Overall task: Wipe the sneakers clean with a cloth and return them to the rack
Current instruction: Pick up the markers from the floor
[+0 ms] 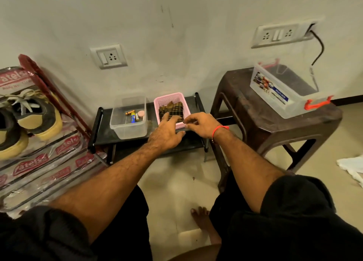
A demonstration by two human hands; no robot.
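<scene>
Cloth [171, 110] sits in pink basket [163, 101]; left hand [167, 132] flat on it w/ fingers straight, right hand [202, 125] loosely curled at the basket rim, can't tell if gripping.

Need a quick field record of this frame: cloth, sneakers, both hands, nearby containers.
cloth: brown checked cloth, folded, in pink basket on low black shelf
sneakers: yellow-and-black pair on red rack, at left, untouched
left hand: fingers extended onto the cloth, not clearly gripping
right hand: at basket's near right rim, fingertips curled; a pinch cannot be confirmed
clear tub: left of basket, holds batteries and small items
stool: at right, carries clear box with orange latches
task stage: cloth not yet lifted
</scene>
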